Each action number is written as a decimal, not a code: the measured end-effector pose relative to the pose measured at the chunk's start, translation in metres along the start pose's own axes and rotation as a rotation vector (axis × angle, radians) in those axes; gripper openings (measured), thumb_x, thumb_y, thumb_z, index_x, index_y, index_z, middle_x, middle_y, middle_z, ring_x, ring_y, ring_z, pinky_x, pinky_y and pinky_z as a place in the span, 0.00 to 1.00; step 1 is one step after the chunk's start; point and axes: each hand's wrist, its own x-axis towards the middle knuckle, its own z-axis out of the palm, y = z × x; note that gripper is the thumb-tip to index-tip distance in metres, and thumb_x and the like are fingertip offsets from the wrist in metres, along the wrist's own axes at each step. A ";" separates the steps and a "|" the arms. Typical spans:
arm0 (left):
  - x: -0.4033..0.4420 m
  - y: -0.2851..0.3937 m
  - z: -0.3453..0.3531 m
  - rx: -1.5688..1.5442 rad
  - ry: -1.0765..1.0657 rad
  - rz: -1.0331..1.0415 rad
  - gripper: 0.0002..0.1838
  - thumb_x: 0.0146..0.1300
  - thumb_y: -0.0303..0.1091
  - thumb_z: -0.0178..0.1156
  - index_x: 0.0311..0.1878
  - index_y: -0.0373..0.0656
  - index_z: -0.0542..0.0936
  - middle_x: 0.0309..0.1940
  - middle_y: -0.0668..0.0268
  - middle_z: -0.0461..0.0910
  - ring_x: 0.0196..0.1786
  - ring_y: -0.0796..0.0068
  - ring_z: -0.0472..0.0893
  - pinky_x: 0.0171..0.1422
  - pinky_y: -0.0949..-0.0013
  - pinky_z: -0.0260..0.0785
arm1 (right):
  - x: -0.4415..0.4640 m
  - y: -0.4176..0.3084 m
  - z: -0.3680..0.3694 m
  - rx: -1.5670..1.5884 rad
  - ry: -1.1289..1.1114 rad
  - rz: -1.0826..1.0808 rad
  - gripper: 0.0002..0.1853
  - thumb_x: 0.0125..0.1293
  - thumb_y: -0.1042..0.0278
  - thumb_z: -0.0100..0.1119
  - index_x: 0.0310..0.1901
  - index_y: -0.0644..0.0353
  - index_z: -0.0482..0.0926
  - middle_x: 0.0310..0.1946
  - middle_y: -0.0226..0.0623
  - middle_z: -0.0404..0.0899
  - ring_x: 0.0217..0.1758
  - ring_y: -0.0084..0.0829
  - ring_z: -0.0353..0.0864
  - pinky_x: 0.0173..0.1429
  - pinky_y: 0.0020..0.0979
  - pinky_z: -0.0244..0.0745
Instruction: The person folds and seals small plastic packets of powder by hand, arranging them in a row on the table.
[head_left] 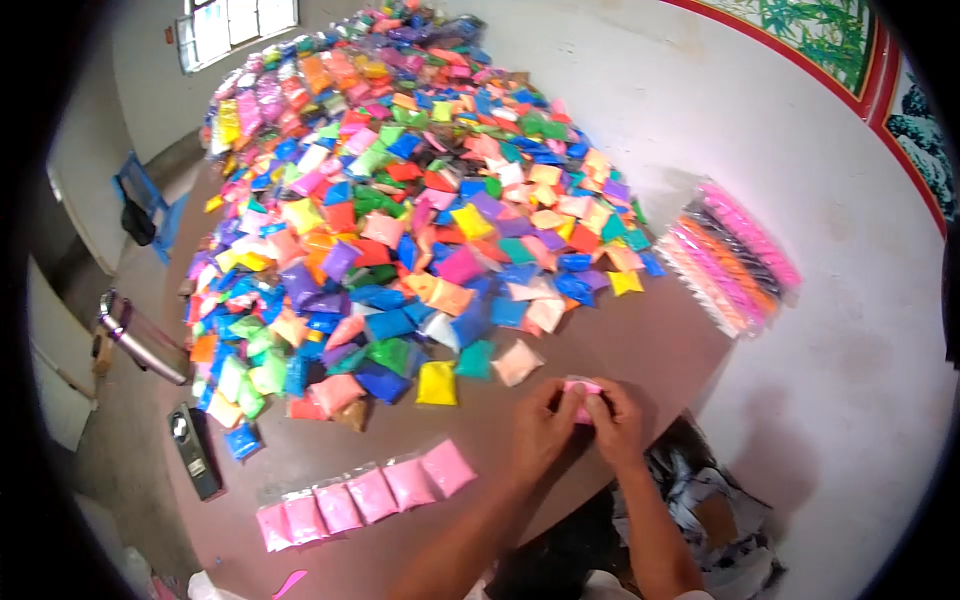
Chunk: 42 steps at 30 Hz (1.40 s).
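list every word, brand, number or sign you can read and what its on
None can be read.
Black device: pale patches, too small and blurred to read.
Held packet: no legible print.
Pink row: no legible print.
Flask: no legible mark.

Small pink packet (pixel 584 413), pretty bright, pinched between left hand (pixel 543 428) and right hand (pixel 621 425). Thumbs over its front, fingers hiding most of sides, so full shape hard to tell. Sits over surface (pixel 640 335) near edge, can't tell if touching.
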 end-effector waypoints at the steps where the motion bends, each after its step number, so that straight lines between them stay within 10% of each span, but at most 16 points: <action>1: 0.000 -0.001 0.001 0.030 0.021 0.007 0.14 0.70 0.38 0.65 0.45 0.34 0.84 0.28 0.59 0.83 0.31 0.74 0.80 0.36 0.67 0.72 | 0.000 0.002 -0.003 0.017 0.001 0.023 0.12 0.73 0.71 0.62 0.54 0.65 0.82 0.43 0.30 0.83 0.45 0.19 0.78 0.52 0.25 0.76; 34: -0.001 -0.017 0.001 0.271 -0.227 0.027 0.15 0.71 0.43 0.65 0.45 0.39 0.84 0.31 0.57 0.84 0.30 0.69 0.81 0.36 0.65 0.73 | -0.001 0.018 -0.011 0.282 0.170 0.111 0.14 0.76 0.71 0.56 0.59 0.66 0.78 0.52 0.35 0.79 0.53 0.25 0.76 0.61 0.30 0.72; 42: 0.001 -0.006 -0.001 0.138 -0.259 0.089 0.17 0.71 0.45 0.65 0.42 0.37 0.83 0.27 0.53 0.81 0.26 0.69 0.78 0.32 0.62 0.70 | 0.000 0.022 -0.016 0.376 0.144 0.135 0.10 0.74 0.76 0.58 0.54 0.65 0.80 0.43 0.28 0.79 0.41 0.17 0.74 0.47 0.22 0.71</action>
